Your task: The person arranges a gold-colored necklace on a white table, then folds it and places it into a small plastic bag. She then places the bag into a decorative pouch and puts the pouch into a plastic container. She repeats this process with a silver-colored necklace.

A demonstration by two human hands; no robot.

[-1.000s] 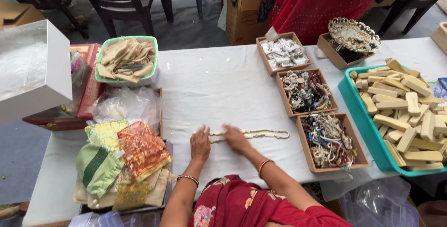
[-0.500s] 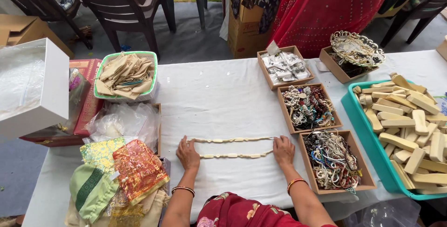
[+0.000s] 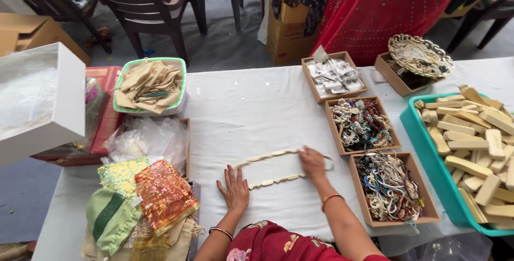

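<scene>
While the left hand (image 3: 234,190) lies flat and open on the white desk (image 3: 257,111), the right hand (image 3: 312,162) pinches the cream bead necklace (image 3: 276,167) at its right end, near two trays of beads; apparently mid-straightening.

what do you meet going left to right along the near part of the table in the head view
green pouch → orange pouch → left hand → cream bead necklace → right hand → box of bead strings → teal tray of wooden blocks
</scene>
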